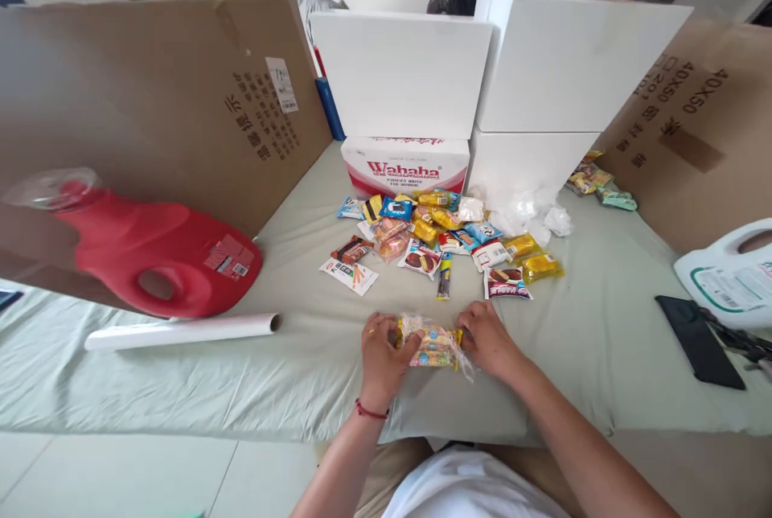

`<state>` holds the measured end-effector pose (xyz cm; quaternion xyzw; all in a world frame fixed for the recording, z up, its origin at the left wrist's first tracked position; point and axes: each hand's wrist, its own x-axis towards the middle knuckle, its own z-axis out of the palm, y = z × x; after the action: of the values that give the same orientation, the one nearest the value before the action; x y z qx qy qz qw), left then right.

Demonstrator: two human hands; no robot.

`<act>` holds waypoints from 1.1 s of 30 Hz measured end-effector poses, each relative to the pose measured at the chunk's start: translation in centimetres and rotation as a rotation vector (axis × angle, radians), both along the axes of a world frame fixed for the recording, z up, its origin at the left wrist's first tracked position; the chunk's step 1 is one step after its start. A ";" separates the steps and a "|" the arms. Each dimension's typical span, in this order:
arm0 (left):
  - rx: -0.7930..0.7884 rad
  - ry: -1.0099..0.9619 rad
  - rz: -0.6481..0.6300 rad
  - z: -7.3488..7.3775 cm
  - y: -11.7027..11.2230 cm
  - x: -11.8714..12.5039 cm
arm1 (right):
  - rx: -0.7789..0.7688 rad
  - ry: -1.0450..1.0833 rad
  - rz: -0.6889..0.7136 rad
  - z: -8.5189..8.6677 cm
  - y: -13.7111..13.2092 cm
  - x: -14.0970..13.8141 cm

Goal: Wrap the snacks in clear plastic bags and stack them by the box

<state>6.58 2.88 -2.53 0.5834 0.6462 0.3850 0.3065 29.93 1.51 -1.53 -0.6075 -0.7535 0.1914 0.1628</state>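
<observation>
My left hand and my right hand both grip a clear plastic bag of wrapped snacks on the pale green cloth near the table's front edge. The left fingers curl over the bag's left end, the right fingers pinch its right end. Just beyond the bag lies a pile of several small snack packets, with a flat white packet at its left.
A red jug lies on its side at left beside a white roll. Cardboard walls stand left and right, white foam boxes and a Wahaha carton behind. A black phone and white jug sit right. People sit beyond the boxes.
</observation>
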 end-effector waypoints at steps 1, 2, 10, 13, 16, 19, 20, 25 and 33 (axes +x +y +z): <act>-0.027 -0.094 -0.039 0.3 -0.1 0.3 | 0.004 0.057 -0.011 0.1 0.1 0.2; -0.066 -0.186 -0.073 0.5 -0.2 0.5 | -0.003 0.133 -0.029 0.2 0.1 0.6; -0.162 -0.507 -0.035 -0.6 -0.4 0.5 | 0.152 0.243 0.005 2.5 -2.4 2.5; -0.180 -0.585 -0.036 -0.8 -0.5 0.2 | 0.047 0.233 0.072 1.8 -3.1 1.2; -0.214 -0.625 -0.072 -0.1 -0.8 -0.1 | -0.092 0.455 -0.110 0.9 -2.0 1.6; -0.245 -0.666 -0.123 0.9 -1.0 -0.5 | -0.176 0.506 -0.176 1.2 -0.4 3.1; -0.254 -0.681 -0.132 1.3 -1.0 -0.5 | -0.153 0.488 -0.146 1.5 -0.1 3.4; -0.220 -0.732 -0.181 2.7 -0.5 -0.4 | -0.239 0.601 0.040 2.3 0.4 3.3; 0.246 -0.357 -0.356 3.2 -2.4 2.3 | -0.517 0.985 -0.267 0.3 0.0 -0.3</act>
<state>8.86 0.49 0.69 0.6435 0.4175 0.4972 0.4055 29.63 1.52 -1.24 -0.5566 -0.4341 0.6080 0.3635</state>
